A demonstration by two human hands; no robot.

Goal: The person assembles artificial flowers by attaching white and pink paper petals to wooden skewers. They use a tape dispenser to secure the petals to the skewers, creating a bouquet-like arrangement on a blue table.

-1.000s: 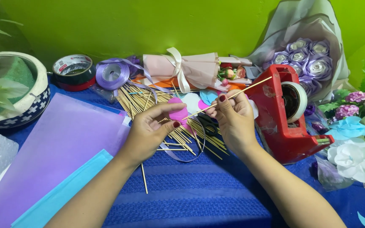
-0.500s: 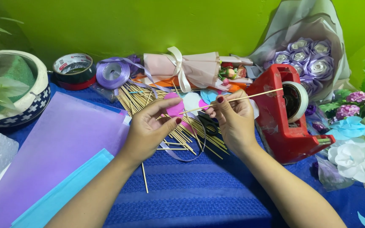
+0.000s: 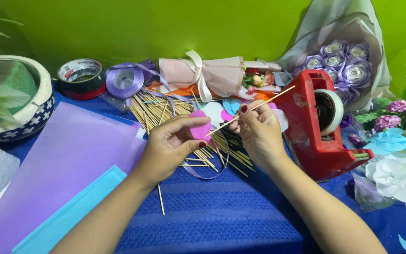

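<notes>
so the right hand [image 3: 259,134] is pinching a thin wooden skewer [image 3: 250,110] that's slanting up-right toward the red tape dispenser [image 3: 318,124], its low tip almost touching the pink paper petal [image 3: 199,127] the left hand [image 3: 172,146] is gripping just beside it

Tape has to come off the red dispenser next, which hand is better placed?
Probably the right hand: it sits directly beside the red tape dispenser, though its fingers pinch the wooden skewer. The left hand is farther off, holding the pink paper petal, and would have to cross over.
</notes>
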